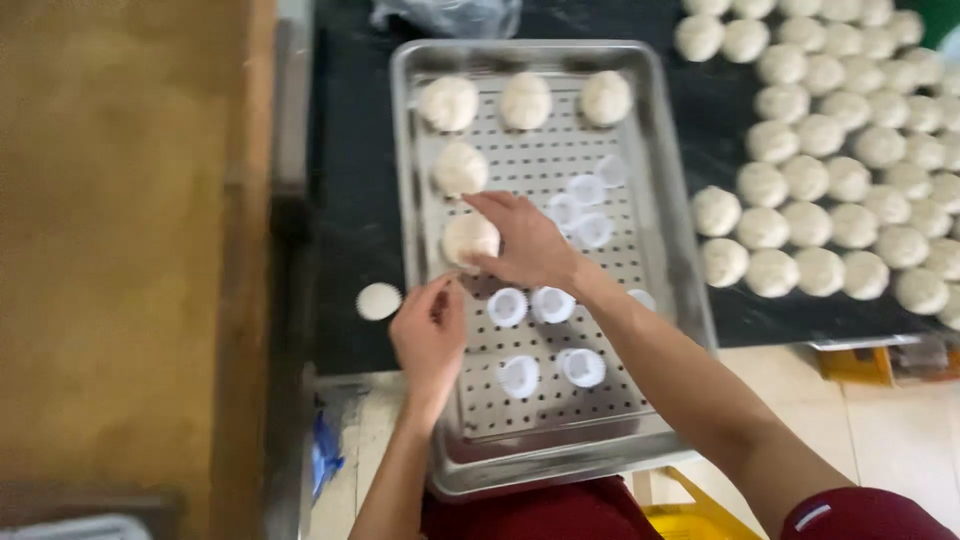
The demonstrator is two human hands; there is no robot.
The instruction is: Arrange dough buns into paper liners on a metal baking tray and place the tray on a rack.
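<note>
Perforated tray (655, 150) lies on the tabletop (350, 150), near edge overhanging toward the person. In the tray: three dough balls (525, 100) in a row along the far end, a fourth (460, 167) just nearer on the left side, a fifth (468, 238) nearer again, under the right hand (530, 245). Paper cups (585, 190) are clustered mid-tray right of those balls; more cups (545, 305) sit nearer the person. Left hand (430, 335) is at the tray's left rim. One loose paper cup (379, 301) lies on the tabletop left of the tray. Right of the tray, many dough balls (840, 150) in rows on the tabletop. Plastic bag (450, 15) behind the tray's far end.
</note>
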